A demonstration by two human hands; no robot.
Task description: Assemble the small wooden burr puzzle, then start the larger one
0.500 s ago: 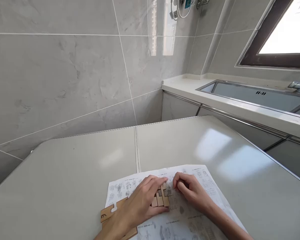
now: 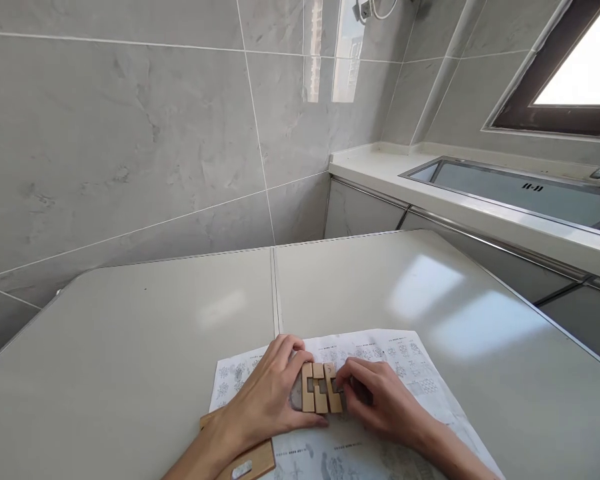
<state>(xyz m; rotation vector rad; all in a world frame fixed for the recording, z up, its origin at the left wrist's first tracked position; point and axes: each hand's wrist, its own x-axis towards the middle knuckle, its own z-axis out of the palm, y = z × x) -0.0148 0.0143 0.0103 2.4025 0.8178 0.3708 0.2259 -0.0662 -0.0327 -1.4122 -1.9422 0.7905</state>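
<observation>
Three notched wooden puzzle pieces stand side by side on a printed sheet (image 2: 300,453): a left piece (image 2: 307,399), a middle piece (image 2: 321,402) and a right piece (image 2: 335,402). My left hand (image 2: 267,393) curves round their left side, index finger at the top edge and thumb below, fingers apart. My right hand (image 2: 380,400) has its fingers curled and pinched at the right piece's outer edge; the fingertips are partly hidden. A flat wooden board with cut-outs (image 2: 260,460) lies partly under my left forearm.
The sheet lies on a pale table (image 2: 130,347) with a seam down its middle. A grey tiled wall (image 2: 130,133) stands behind. On the right are a counter (image 2: 365,163) with a sink (image 2: 505,190) and a window (image 2: 580,80).
My right hand has moved left and down to the right piece. My left hand has shifted left and loosened, so more of the pieces shows. The view has tilted slightly.
</observation>
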